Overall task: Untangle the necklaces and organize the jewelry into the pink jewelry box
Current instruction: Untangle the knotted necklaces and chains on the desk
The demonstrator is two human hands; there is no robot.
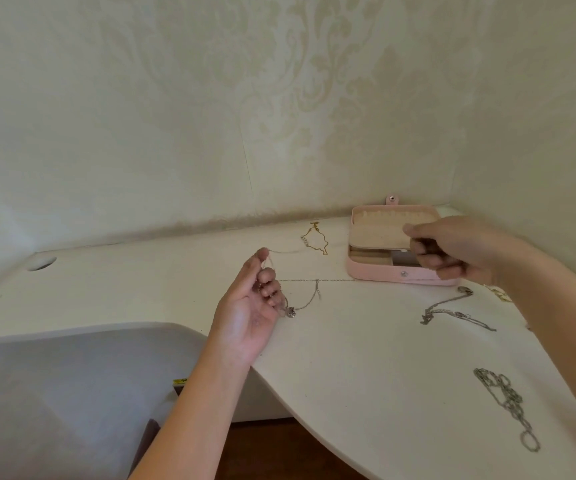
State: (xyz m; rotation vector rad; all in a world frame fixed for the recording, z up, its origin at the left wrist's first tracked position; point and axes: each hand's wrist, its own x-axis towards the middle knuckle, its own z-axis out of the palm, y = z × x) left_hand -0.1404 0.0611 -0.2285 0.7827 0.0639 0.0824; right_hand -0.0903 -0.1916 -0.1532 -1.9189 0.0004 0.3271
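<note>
**Thin chain strung leftward from the box, left grip on it**

The chain [314,280] runs nearly level across the surface [349,358], with its long axis left to right. Its left part loops over the curled fingers of the left hand [250,306], whose grip is closed round it. A small pendant [290,312] hangs just beside that palm. The right end runs along the front wall of the box [376,271] toward the right hand [453,251]. That hand hovers over the open box with its fingers curled. I cannot tell whether its grip pinches the strand or holds nothing.

The box lies to the right of the chain and the right hand is nearer to it, so laying the chain in probably means drawing it rightward.

A gold chain [316,239] lies behind, near the box's left side. A silver necklace [453,311] lies in front of the box, under the likely path. A heavy link chain [508,400] sits well apart, near the surface's front edge.
</note>
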